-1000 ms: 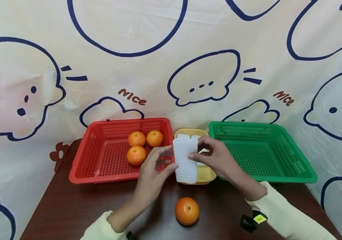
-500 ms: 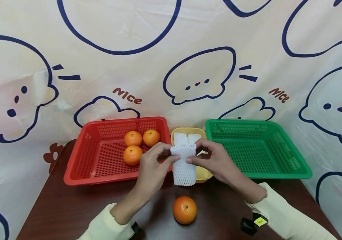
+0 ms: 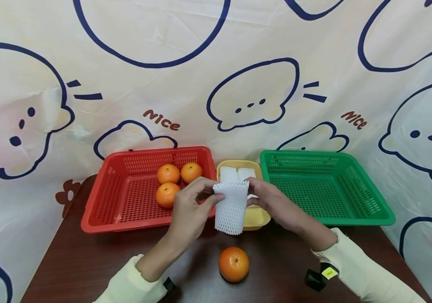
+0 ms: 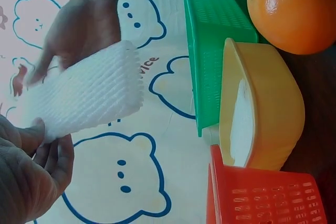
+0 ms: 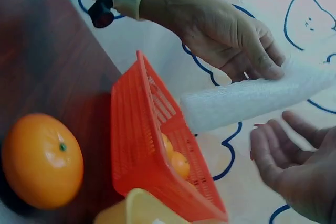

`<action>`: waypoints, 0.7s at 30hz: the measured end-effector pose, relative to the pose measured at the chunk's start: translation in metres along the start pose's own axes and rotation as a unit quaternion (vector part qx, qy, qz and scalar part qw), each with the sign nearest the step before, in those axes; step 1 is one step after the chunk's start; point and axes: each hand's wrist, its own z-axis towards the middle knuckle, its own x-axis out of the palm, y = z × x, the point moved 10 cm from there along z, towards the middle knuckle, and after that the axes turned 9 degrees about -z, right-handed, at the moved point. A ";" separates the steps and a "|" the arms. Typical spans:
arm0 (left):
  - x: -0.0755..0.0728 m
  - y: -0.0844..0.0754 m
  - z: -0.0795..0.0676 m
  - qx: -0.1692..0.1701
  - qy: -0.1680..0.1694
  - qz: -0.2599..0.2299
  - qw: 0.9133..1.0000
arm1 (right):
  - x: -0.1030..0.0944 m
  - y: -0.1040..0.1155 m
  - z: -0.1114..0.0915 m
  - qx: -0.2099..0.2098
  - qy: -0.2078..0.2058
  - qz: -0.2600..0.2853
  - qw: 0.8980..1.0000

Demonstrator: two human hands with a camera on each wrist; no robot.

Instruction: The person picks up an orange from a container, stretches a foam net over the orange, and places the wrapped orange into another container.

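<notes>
Your left hand (image 3: 190,210) pinches foam sleeve (image 3: 231,210) | right hand (image 3: 276,203) beside it, fingers loosely spread | gap shows in right wrist, unclear in head

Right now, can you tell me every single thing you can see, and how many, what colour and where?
Table: 1, dark brown, underneath
Backdrop: 1, pale with blue drawings, behind
Red basket: 1, red, left side
Yellow tub: 1, yellow, between the baskets
Green basket: 1, green, right side
Basket fruits: 3, orange, in the red basket
Loose fruit: 1, orange, on the table
Held foam net: 1, white, above the table
Other foam nets: at least 2, white, in the tub
Gadgets: 2, black, one by each wrist
Sleeves: 2, cream, on the arms
Left hand: 1, bare, pinching the held net
Right hand: 1, bare, at the net's right side
</notes>
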 end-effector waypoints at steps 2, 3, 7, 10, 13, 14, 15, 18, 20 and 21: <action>0.000 -0.001 0.000 0.002 0.003 0.001 1.000 | 0.005 -0.011 0.003 0.039 0.025 0.024 0.999; 0.000 -0.001 0.000 0.002 0.006 0.001 1.000 | 0.008 -0.018 0.004 0.064 0.037 0.041 0.996; 0.003 -0.003 -0.001 0.009 0.023 -0.003 1.000 | 0.026 -0.044 0.003 0.138 0.097 0.099 0.981; 0.008 -0.003 -0.002 0.016 0.046 -0.011 0.999 | 0.041 -0.057 -0.002 0.170 0.140 0.148 0.964; 0.012 -0.004 -0.003 0.031 0.066 -0.014 0.997 | 0.052 -0.063 -0.005 0.178 0.164 0.186 0.952; 0.012 -0.005 -0.004 0.035 0.070 -0.016 0.997 | 0.054 -0.064 -0.006 0.180 0.168 0.198 0.949; 0.013 -0.005 -0.004 0.040 0.074 -0.017 0.996 | 0.056 -0.064 -0.006 0.179 0.172 0.209 0.946; 0.014 -0.004 -0.005 0.044 0.083 -0.021 0.995 | 0.060 -0.065 -0.006 0.178 0.183 0.232 0.939; 0.015 -0.003 -0.006 0.045 0.089 -0.025 0.995 | 0.062 -0.066 -0.006 0.179 0.188 0.241 0.935; 0.015 -0.003 -0.006 0.044 0.092 -0.027 0.994 | 0.062 -0.067 -0.006 0.181 0.187 0.245 0.934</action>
